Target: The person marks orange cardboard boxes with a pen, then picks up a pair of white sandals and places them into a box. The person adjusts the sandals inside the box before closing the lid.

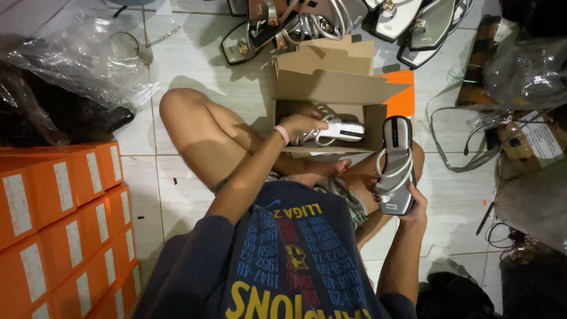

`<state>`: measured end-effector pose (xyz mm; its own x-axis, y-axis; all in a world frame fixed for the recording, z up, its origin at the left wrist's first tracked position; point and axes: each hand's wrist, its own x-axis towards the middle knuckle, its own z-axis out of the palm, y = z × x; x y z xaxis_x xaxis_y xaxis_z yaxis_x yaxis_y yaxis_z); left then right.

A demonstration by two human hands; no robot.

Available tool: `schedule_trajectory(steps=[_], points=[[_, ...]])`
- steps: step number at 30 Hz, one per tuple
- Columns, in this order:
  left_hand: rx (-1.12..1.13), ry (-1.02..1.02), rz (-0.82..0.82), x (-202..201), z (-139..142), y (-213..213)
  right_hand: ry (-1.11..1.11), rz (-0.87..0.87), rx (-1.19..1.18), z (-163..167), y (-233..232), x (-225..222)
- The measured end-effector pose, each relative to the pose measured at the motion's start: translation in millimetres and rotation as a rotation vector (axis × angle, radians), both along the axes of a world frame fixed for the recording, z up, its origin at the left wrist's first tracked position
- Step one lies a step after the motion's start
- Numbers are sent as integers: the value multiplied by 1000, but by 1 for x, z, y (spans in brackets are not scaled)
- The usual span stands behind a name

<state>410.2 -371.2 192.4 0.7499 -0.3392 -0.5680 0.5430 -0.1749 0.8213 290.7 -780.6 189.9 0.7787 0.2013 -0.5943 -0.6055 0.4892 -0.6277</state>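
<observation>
I see the left hand (300,126) curled over a silver strappy sandal with a dark insole (333,132), fingers closed on its straps, holding it just inside the open brown cardboard shoebox with an orange outer side (339,88). A pink band sits at that wrist. The box stands in front of the hand with its flaps raised away from me, resting against the crossed bare legs.

To the right of that hand, just outside the box wall, I see the right hand (411,207) gripping a second silver strappy sandal of the same kind (396,167) by its heel end. The fingers wrap under the sole, mostly hidden, so I can't tell how tightly they close; the sandal points up and away from the palm, its toe just beside the box's right edge.

Beyond the box, well past both hands, lies a loose heap of more silver and dark sandals (331,23) on the pale tiled floor (195,71). Far left of the left hand is a stack of closed orange shoeboxes with white labels (65,224), and above them crumpled clear plastic bags (77,59). Right of the right hand lie more clear plastic wrappings and cords (520,82).
</observation>
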Motion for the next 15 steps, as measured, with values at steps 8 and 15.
schedule_trajectory(steps=[8,15], points=[[-473,-358,86,-23,98,8,18,-19,-1,-19,-11,-1],[-568,-251,63,-53,192,13,-32,16,17,-26,-12,1]])
